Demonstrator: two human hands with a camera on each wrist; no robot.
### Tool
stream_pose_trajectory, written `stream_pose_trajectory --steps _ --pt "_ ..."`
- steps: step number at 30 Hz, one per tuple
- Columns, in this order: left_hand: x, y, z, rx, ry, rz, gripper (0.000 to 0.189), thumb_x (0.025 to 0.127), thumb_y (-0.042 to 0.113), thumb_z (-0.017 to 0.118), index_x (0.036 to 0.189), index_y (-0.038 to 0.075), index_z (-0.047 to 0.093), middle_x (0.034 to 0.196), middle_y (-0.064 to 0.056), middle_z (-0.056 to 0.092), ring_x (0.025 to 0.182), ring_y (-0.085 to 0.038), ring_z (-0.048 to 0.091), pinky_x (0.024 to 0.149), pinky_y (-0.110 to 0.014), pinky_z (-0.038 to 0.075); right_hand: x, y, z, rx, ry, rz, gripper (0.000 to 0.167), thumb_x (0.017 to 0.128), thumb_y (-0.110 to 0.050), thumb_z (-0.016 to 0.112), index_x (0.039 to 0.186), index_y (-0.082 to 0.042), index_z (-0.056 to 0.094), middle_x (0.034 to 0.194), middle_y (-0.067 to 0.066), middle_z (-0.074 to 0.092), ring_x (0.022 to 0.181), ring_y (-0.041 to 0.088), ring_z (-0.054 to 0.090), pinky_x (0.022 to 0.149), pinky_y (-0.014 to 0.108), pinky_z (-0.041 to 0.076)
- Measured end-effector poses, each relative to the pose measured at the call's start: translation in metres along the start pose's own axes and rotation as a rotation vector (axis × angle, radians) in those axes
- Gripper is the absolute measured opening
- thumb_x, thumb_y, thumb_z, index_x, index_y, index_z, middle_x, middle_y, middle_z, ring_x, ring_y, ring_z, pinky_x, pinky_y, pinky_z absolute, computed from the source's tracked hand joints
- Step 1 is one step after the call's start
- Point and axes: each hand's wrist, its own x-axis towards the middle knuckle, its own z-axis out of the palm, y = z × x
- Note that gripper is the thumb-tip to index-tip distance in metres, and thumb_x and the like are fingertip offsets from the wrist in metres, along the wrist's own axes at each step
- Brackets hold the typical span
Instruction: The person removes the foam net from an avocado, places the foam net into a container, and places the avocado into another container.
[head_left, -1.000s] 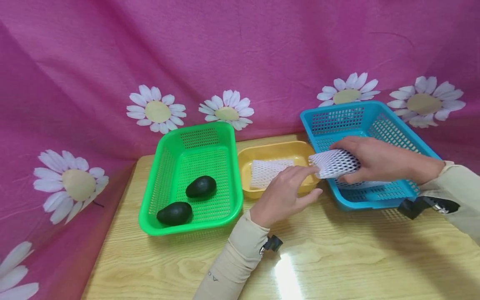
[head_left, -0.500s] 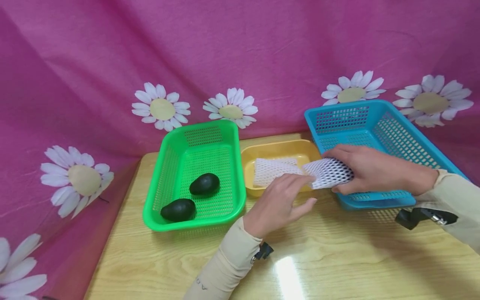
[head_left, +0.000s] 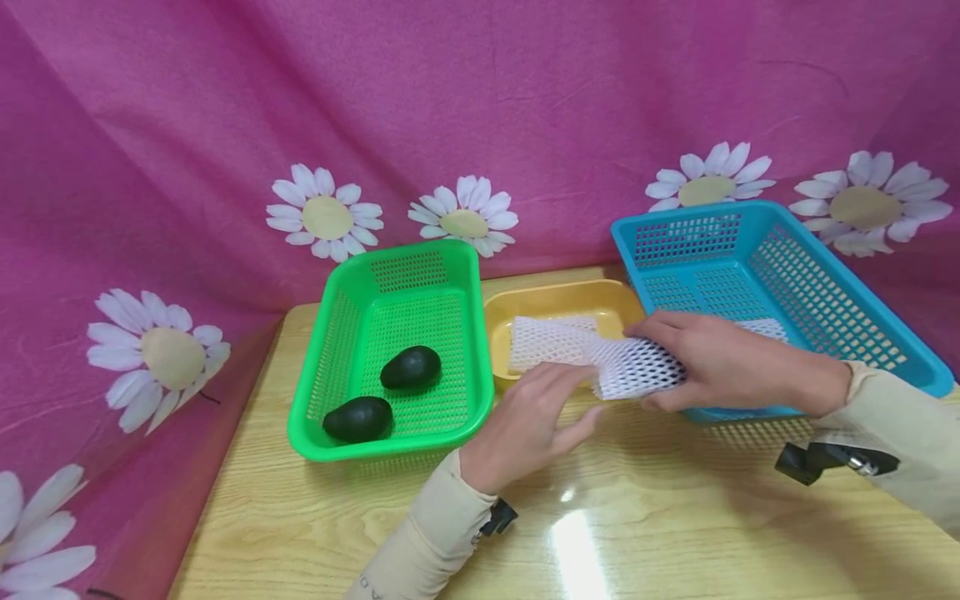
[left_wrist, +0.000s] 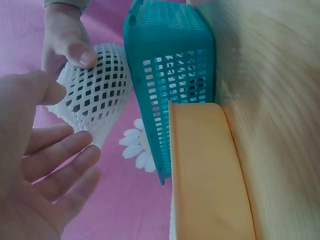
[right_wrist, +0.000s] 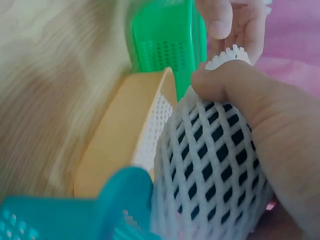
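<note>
Two bare avocados [head_left: 411, 367] in green basket [head_left: 420, 317]; left hand [head_left: 517, 427] loose-fingered by the netted fruit's [head_left: 637, 368] tip; yellow tray [head_left: 570, 297] holds netting [head_left: 551, 340]; right hand [head_left: 731, 362] grips that fruit (avocado, presumably). Sleeving looks nearly done; next likely calls for lowering into blue basket [head_left: 690, 287].

Beside the teal basket [left_wrist: 167, 42], the right hand [left_wrist: 66, 37] is gripping a white mesh sleeve [left_wrist: 106, 82] around something dark [left_wrist: 88, 91]. Farther from the basket, the left hand [left_wrist: 25, 200] is hovering, fingers loose. A yellow tray [left_wrist: 205, 165] is partly hiding the basket.
</note>
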Motion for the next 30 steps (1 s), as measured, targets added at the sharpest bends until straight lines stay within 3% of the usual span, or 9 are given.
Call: stream_pose_trajectory --steps 9,22,30 --pt "-0.015 0.000 -0.005 0.028 0.025 0.020 0.037 0.095 0.021 0.070 0.128 0.005 0.066 0.123 -0.006 0.075 0.115 -0.017 0.071 0.103 -0.024 0.057 0.004 -0.015 0.009 -0.024 -0.033 -0.054 0.072 0.074 -0.038 0.089 0.133 -0.006 0.063 0.121 0.007 0.070 0.097 0.016 0.068 0.082 0.039 0.063" --pt "-0.032 -0.004 -0.010 -0.034 0.018 -0.011 0.031 0.090 0.007 0.065 0.121 0.003 0.066 0.118 -0.007 0.074 0.114 -0.019 0.071 0.103 -0.025 0.057 0.006 -0.036 0.028 0.008 -0.095 -0.040 0.075 0.077 -0.047 0.088 0.135 -0.008 0.062 0.113 -0.001 0.069 0.089 0.009 0.063 0.076 0.034 0.060" --pt "-0.037 -0.009 -0.012 -0.030 0.057 -0.051 0.024 0.089 0.008 0.067 0.113 0.003 0.067 0.109 -0.005 0.074 0.106 -0.018 0.070 0.095 -0.025 0.059 0.009 -0.042 0.043 0.040 -0.106 -0.053 0.067 0.076 -0.040 0.088 0.131 -0.009 0.064 0.110 -0.004 0.068 0.090 0.007 0.064 0.077 0.031 0.059"
